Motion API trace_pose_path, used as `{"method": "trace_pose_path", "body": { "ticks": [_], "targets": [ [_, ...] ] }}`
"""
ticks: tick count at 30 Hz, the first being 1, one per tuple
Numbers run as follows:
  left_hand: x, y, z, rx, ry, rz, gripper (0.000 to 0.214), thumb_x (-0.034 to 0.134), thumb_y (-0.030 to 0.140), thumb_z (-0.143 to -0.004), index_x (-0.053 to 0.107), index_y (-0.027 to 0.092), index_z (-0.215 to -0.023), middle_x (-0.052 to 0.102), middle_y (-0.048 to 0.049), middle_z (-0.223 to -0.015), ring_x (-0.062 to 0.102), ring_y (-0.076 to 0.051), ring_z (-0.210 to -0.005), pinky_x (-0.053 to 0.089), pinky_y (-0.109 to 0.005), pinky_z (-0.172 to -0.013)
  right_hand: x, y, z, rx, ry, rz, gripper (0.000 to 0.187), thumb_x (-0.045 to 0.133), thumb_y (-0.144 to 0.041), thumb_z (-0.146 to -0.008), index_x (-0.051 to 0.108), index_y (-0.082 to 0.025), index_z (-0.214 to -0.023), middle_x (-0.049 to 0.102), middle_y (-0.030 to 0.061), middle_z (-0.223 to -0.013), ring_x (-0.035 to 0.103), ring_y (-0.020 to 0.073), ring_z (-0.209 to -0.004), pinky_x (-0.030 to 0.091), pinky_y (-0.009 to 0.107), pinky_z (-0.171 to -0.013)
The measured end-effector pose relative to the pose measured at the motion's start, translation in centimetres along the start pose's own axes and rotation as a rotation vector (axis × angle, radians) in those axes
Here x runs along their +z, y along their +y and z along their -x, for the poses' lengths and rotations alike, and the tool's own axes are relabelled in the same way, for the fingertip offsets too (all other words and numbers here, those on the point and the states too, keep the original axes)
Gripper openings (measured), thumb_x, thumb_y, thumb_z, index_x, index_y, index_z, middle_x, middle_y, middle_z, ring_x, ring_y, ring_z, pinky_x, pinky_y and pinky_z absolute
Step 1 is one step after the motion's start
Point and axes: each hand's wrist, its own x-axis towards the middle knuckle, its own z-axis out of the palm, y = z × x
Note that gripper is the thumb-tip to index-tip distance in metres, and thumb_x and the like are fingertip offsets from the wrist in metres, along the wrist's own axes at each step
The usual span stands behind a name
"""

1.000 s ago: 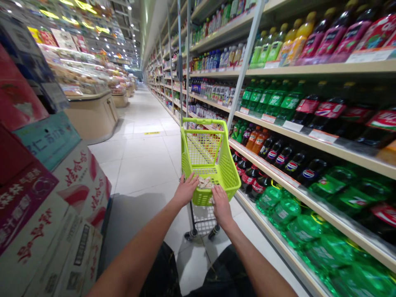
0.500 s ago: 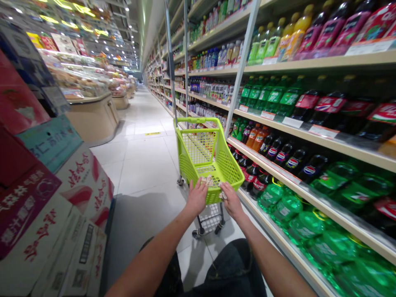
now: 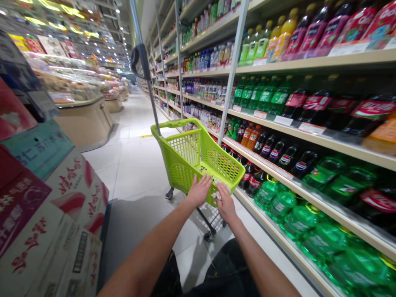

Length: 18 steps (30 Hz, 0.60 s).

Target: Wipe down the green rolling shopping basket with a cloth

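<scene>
A lime-green plastic shopping cart (image 3: 182, 175) with perforated walls stands right in front of me, its near end turned slightly to the right. My left hand (image 3: 199, 192) lies against the near corner of its basket, fingers stretched out flat, with nothing visible in it. Beside it, my right hand (image 3: 226, 204) presses a crumpled pale cloth (image 3: 217, 196) against the basket's near wall, the fingers bent around it. Part of the cloth is hidden under those fingers. The basket floor shows nothing lying on it.
Shelves of soda bottles (image 3: 275, 101) run along the right, with big green bottles (image 3: 297, 220) at the bottom. Stacked drink cartons (image 3: 66, 206) stand close on the left. A grey pole (image 3: 154, 105) rises from the cart's far end. Farther off is a rounded display counter (image 3: 83, 123).
The cart has swung round, its far end now farther left and its pole tilted. Both hands have stayed at its near end. Cloth that showed by my left fingers is out of sight.
</scene>
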Motion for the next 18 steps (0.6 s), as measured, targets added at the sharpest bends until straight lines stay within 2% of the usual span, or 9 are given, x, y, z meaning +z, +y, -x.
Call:
{"method": "trace_pose_path", "body": {
  "ticks": [2,6,12,15,18],
  "targets": [
    [0.1,-0.4,-0.2,-0.05,0.003,-0.019,0.059,0.028,0.008,-0.076,0.024,0.015,-0.134,0.023,-0.0064,-0.144,0.015,-0.019,-0.133,0.013,-0.055,-0.104,-0.3,0.7,0.5,-0.001,0.013,0.044,0.058,0.037,-0.003,-0.064,0.049,-0.011,-0.119,0.051,0.0127,-0.123,0.039,0.022,-0.121,0.031,0.047,-0.102],
    [0.2,-1.1,-0.5,-0.122,0.006,-0.028,0.062,0.029,0.006,-0.073,0.023,0.013,-0.135,0.021,-0.007,-0.144,0.016,-0.021,-0.133,0.011,-0.056,-0.104,-1.1,2.6,0.6,0.1,0.1,0.143,0.057,0.036,-0.002,-0.063,0.051,-0.011,-0.117,0.052,0.014,-0.12,0.041,0.0228,-0.119,0.034,0.048,-0.1],
    [0.7,-0.8,-0.3,-0.109,0.026,-0.012,0.065,0.032,0.007,-0.071,0.024,0.016,-0.135,0.023,-0.0048,-0.144,0.015,-0.022,-0.133,0.011,-0.058,-0.103,0.8,0.9,-1.1,0.032,0.066,0.147,0.063,0.035,-0.001,-0.06,0.046,-0.01,-0.122,0.05,0.0132,-0.122,0.036,0.0223,-0.122,0.03,0.048,-0.102],
    [0.6,-1.5,0.4,-0.141,0.048,-0.025,0.067,0.032,0.005,-0.069,0.023,0.016,-0.135,0.021,-0.0045,-0.144,0.015,-0.021,-0.133,0.011,-0.057,-0.103,0.0,1.5,-0.6,0.003,0.053,0.162,0.062,0.034,-0.001,-0.063,0.045,-0.012,-0.123,0.05,0.0122,-0.123,0.037,0.0216,-0.122,0.031,0.047,-0.102],
    [0.5,-2.2,0.9,-0.243,0.057,-0.052,0.069,0.031,0.003,-0.068,0.021,0.014,-0.136,0.019,-0.0065,-0.145,0.014,-0.022,-0.133,0.011,-0.057,-0.103,-0.5,2.0,-0.2,0.075,0.121,0.188,0.06,0.035,-0.003,-0.065,0.044,-0.012,-0.124,0.049,0.0122,-0.123,0.036,0.0223,-0.122,0.032,0.048,-0.101]
  ]
}}
